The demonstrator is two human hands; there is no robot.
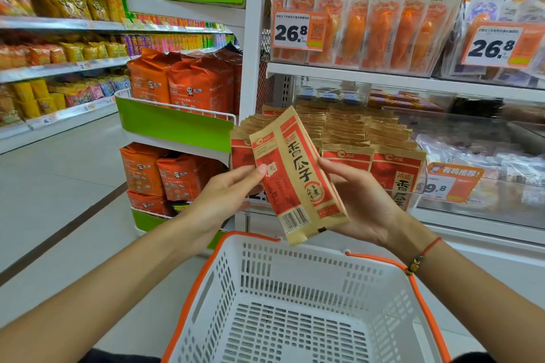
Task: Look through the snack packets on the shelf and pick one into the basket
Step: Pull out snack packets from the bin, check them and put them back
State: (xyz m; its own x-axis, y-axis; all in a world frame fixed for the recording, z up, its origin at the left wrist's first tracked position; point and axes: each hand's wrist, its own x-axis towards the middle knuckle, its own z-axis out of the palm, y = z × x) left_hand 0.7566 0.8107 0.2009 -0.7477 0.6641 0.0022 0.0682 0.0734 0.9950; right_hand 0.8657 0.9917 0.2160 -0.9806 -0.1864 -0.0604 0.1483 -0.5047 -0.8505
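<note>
Both the left hand (227, 188) and right hand (362, 200) grip the tan-and-red paper snack packet (298, 177); lowering it flat into the white slotted plastic basket (295, 268) should work best.

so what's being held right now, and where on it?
One tan and red snack packet, above the basket. Left hand pinches its left edge; right hand holds its right edge and back.

Up and to the left of your fingers you have a green-fronted end rack (174, 122) holding orange panda-printed bags (200, 82), with more of them on its lower tier (165, 174). Above your fingers stand clear packs of orange strips (383, 26) behind a 26.8 price tag (299, 30). Far to the left, across the pale floor (59, 186), long aisle shelves (59, 68) carry yellow and orange bags.
</note>
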